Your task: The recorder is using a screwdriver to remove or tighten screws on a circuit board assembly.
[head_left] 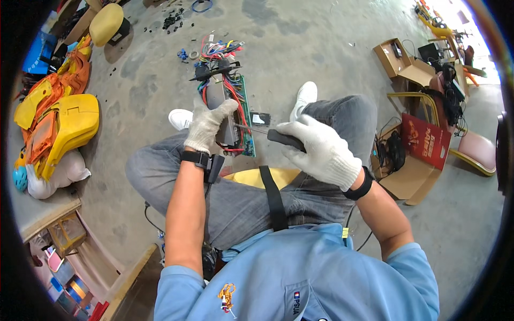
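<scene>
Between my shoes stands a long grey metal case with a green circuit board [248, 143] along its right side and red wires running over it. My left hand [206, 127], in a white knit glove, is closed around the near part of the case. In my gloved right hand [324, 150] is a screwdriver [285, 139] with a black handle. Its thin metal shaft points left, and the end reaches the board side of the case. Whether the tip sits on a screw, I cannot tell. Loose coloured wires [219, 49] fan out at the case's far end.
A small black flat piece [261, 119] lies right of the board. Black bits [172, 19] are scattered farther off. Yellow and orange plastic shells [75, 128] pile up at left, near a yellow stool [107, 24]. Open cardboard boxes [409, 184] with cables stand at right.
</scene>
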The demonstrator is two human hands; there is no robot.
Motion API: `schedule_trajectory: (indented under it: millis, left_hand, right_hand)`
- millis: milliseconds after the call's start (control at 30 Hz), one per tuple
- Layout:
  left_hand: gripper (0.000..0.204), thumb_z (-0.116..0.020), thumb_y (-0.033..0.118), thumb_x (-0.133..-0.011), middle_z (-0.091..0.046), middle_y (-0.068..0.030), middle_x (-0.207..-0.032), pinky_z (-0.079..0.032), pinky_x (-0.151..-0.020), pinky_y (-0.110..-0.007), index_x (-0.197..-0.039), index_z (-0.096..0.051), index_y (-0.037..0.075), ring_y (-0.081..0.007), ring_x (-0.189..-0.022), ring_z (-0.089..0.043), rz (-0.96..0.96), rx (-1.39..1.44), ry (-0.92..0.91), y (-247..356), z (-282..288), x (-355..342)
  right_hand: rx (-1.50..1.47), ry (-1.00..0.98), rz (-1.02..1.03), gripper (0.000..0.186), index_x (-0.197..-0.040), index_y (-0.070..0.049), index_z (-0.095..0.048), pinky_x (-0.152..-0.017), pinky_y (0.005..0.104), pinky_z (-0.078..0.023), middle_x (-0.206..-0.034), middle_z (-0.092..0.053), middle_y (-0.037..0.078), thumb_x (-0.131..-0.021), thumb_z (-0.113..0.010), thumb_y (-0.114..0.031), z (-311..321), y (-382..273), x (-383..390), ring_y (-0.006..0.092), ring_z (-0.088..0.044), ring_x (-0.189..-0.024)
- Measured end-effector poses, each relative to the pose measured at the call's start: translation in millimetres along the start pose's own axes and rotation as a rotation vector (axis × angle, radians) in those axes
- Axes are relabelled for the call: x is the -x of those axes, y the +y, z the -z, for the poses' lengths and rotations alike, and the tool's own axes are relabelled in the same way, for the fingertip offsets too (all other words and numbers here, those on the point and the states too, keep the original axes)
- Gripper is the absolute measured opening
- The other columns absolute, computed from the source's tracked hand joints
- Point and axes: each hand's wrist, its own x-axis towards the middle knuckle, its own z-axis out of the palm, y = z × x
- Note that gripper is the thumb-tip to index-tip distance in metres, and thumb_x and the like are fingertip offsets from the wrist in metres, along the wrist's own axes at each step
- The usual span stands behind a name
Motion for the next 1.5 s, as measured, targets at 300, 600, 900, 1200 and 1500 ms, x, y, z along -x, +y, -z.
schedule_trajectory:
  millis: [300,600,900,1200,1500]
  left_hand:
    - [0.085,-0.092,0.027,-0.088,-0.069,-0.0102,-0.125,-0.062,-0.092,-0.039,-0.154,-0.046,0.002,-0.0216,-0.106,-0.071,0.075,-0.013,0.024,-2.9,-1.3,-0.4]
    - [0.092,-0.096,0.026,-0.084,-0.068,-0.0127,-0.131,-0.061,-0.096,-0.039,-0.155,-0.043,0.000,-0.0238,-0.114,-0.071,0.068,0.005,0.016,-8.5,-2.6,0.1]
    - [0.100,-0.100,0.034,-0.079,-0.067,-0.0170,-0.133,-0.060,-0.099,-0.040,-0.152,-0.044,-0.006,-0.0267,-0.116,-0.070,0.060,-0.087,-0.010,-8.3,-1.8,-0.8]
    - [0.104,-0.101,0.039,-0.077,-0.066,-0.0188,-0.134,-0.060,-0.099,-0.039,-0.151,-0.044,-0.006,-0.0274,-0.116,-0.069,0.097,-0.161,0.040,-3.3,-4.6,2.6]
    - [0.106,-0.100,0.037,-0.077,-0.065,-0.0184,-0.136,-0.057,-0.104,-0.041,-0.155,-0.042,-0.006,-0.0286,-0.121,-0.067,0.085,-0.176,0.042,-12.8,-1.1,-4.5]
  right_hand:
    - [-0.307,0.224,-0.187,0.034,-0.127,-0.001,-0.067,-0.087,0.0427,-0.059,-0.104,-0.074,0.021,-0.102,-0.073,-0.022,3.0,3.7,-7.5,0.0366,-0.075,-0.097]
    - [-0.241,0.229,0.009,0.038,-0.127,-0.002,-0.064,-0.089,0.0399,-0.059,-0.104,-0.075,0.020,-0.094,-0.079,-0.012,6.3,5.0,-8.1,0.0359,-0.076,-0.099]
    - [-0.307,0.127,-0.192,0.030,-0.126,-0.001,-0.069,-0.090,0.0408,-0.058,-0.105,-0.073,0.016,-0.099,-0.072,-0.014,9.0,11.2,-12.4,0.0333,-0.075,-0.106]
    - [-0.231,0.298,-0.084,0.025,-0.123,0.000,-0.070,-0.090,0.0392,-0.058,-0.103,-0.072,0.015,-0.100,-0.070,-0.008,4.4,-2.0,-9.7,0.0307,-0.074,-0.104]
    - [-0.278,0.201,-0.045,0.029,-0.125,0.000,-0.068,-0.090,0.0381,-0.058,-0.110,-0.073,0.018,-0.100,-0.073,-0.014,10.8,8.1,-13.2,0.0309,-0.075,-0.104]
